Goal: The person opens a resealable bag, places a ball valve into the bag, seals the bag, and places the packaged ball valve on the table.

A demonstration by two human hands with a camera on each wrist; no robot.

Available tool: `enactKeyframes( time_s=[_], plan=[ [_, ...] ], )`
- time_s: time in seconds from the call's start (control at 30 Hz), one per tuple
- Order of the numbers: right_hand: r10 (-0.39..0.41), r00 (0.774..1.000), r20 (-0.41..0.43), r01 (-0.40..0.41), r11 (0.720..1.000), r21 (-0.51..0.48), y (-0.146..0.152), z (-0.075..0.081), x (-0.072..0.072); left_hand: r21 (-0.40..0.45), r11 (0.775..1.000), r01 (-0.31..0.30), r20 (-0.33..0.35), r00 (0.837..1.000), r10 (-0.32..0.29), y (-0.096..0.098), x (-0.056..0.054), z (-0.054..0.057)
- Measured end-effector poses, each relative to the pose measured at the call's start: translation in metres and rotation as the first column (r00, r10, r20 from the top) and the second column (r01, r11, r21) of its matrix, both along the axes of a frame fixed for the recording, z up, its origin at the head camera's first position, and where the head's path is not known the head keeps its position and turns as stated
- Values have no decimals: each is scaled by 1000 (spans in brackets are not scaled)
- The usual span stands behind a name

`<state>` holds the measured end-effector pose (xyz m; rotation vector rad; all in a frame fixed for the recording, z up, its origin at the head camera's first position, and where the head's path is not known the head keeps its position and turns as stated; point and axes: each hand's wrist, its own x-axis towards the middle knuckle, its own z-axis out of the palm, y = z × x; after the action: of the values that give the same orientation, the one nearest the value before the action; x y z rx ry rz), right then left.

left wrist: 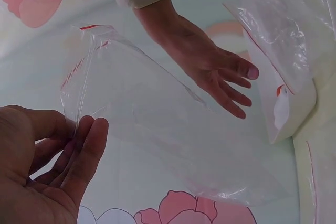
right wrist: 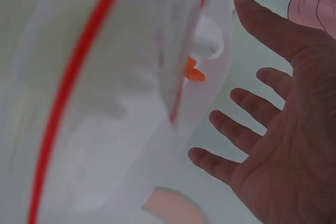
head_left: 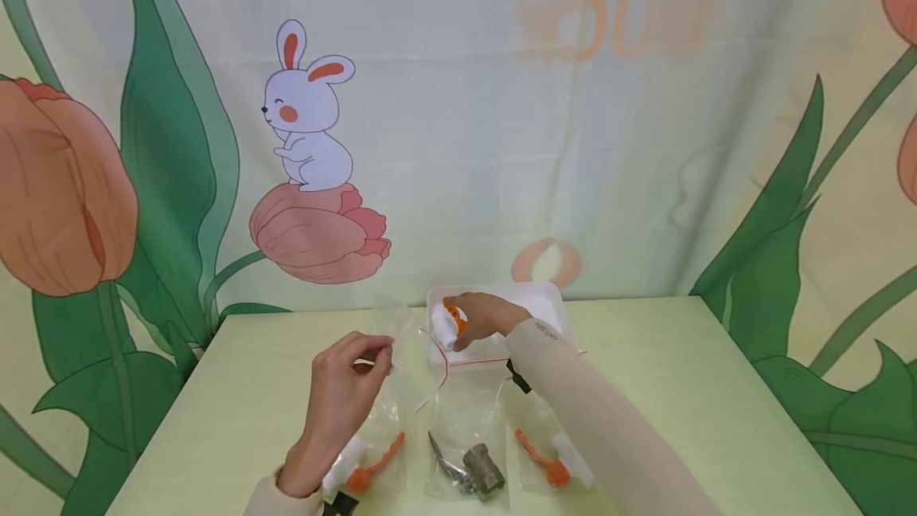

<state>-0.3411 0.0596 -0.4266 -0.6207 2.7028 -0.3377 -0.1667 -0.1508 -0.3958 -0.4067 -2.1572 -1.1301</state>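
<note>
My left hand (head_left: 347, 381) pinches the edge of a clear zip bag (left wrist: 142, 93) between thumb and fingertips. The bag hangs limp, with a red strip along its mouth. Over the white tray (head_left: 555, 305) is my right hand (head_left: 487, 317), its fingers spread in both wrist views. Beside its fingertips, inside the tray, lies a white piece (head_left: 442, 327) with an orange part (right wrist: 194, 71). Another clear bag with a red strip (right wrist: 73, 77) crosses close in front of the right wrist camera and partly hides the tray.
Three clear bags lie along the near table. The left bag (head_left: 390, 420) and right bag (head_left: 526, 420) each hold an orange stick-like part and a white piece; the middle bag (head_left: 466, 420) holds metal fittings (head_left: 483, 468). A printed curtain (head_left: 458, 142) hangs behind the tray.
</note>
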Motion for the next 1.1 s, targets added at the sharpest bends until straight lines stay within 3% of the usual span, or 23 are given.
enactKeyframes(
  time_s=[0.3, 0.67, 0.83, 1.1],
  plan=[
    [6, 1000, -14, -5, 999, 44, -8, -21, 3, 0, 1000, -1, 39, 999, 1, 0, 3, -1],
    [-50, 999, 12, 49, 998, 34, -14, -25, 4, 0, 1000, -9, 48, 999, 9, -1, 3, -1],
    [-59, 998, 11, 59, 998, 17, -14, -28, 5, 5, 1000, 1, 19, 1000, -1, -1, 2, -2],
    [-60, 998, 13, 59, 998, 16, -16, -38, -2, -2, 1000, -14, 26, 1000, 14, -4, 1, -1]
  ],
)
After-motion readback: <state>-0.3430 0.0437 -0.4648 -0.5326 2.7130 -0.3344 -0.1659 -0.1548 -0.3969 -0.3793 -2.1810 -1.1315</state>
